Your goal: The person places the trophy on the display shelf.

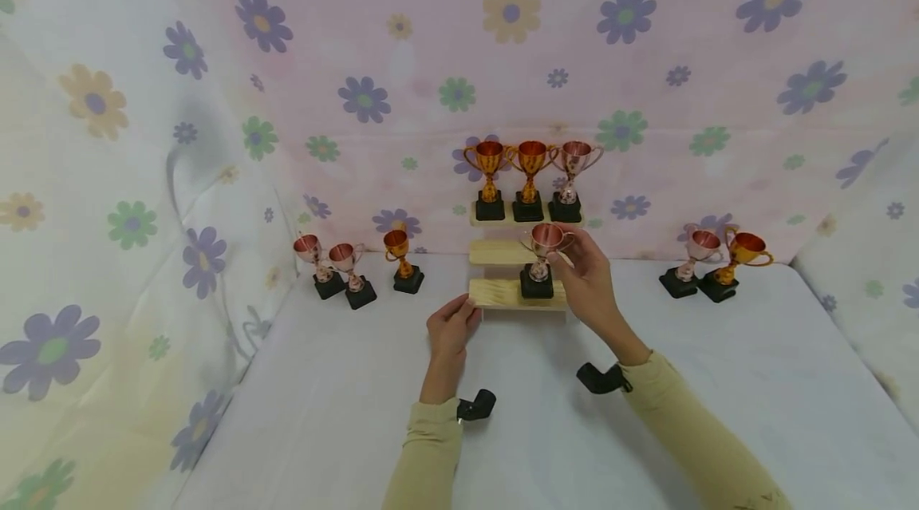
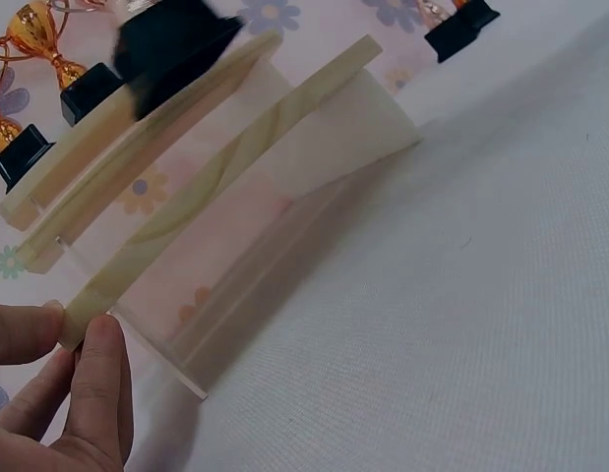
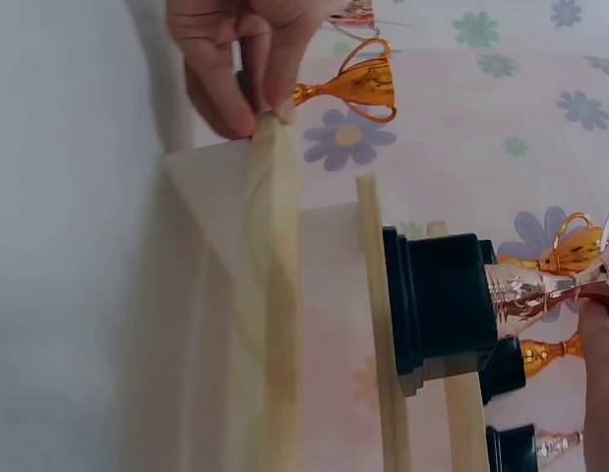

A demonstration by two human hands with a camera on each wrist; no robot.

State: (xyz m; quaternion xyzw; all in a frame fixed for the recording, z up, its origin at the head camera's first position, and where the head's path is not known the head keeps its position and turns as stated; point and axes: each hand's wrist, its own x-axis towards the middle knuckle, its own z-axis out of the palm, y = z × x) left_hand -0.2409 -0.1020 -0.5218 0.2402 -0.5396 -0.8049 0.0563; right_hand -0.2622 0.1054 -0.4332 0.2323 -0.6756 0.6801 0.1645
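My right hand grips a small rose-gold trophy cup by its side, upright over the right part of a three-step wooden display stand. In the right wrist view its black square base is close to the middle plank; whether they touch I cannot tell. My left hand pinches the left end of the lowest plank between thumb and fingers. On the top step two gold trophies and a rose-gold trophy stand in a row.
At the left on the white tabletop stand two rose-gold trophies and a gold trophy. To the right are a rose-gold trophy and a gold trophy. Behind hangs a flower-patterned cloth.
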